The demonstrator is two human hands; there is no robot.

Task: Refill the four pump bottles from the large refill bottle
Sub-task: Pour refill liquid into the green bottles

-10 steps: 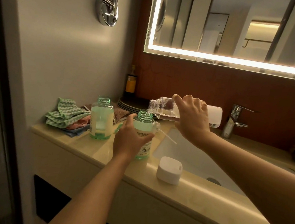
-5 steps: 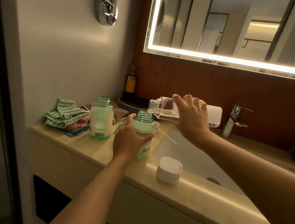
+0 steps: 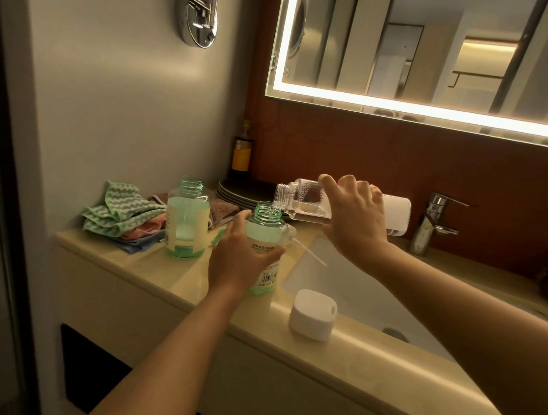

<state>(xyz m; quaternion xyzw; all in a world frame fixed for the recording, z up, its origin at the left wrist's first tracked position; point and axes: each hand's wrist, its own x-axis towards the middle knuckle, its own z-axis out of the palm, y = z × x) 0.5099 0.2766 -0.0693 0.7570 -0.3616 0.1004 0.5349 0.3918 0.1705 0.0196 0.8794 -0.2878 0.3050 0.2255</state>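
The single head-worn view looks forward and down onto the vanity counter (image 3: 174,274) from close by, so the left hand (image 3: 238,258) and right hand (image 3: 357,217) reach in from below. Its wide angle also takes in the lit mirror (image 3: 456,57) above.

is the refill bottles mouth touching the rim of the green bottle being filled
Cannot tell. In the head view the refill bottle has its mouth overlapping the rim of the green bottle, so neither contact nor a gap shows plainly.

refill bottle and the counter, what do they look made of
Refill bottle: likely clear glossy plastic; liquid and bubbles show through its wall. Counter: polished beige stone or a lookalike composite, judging by its mottled surface and glossy highlights.
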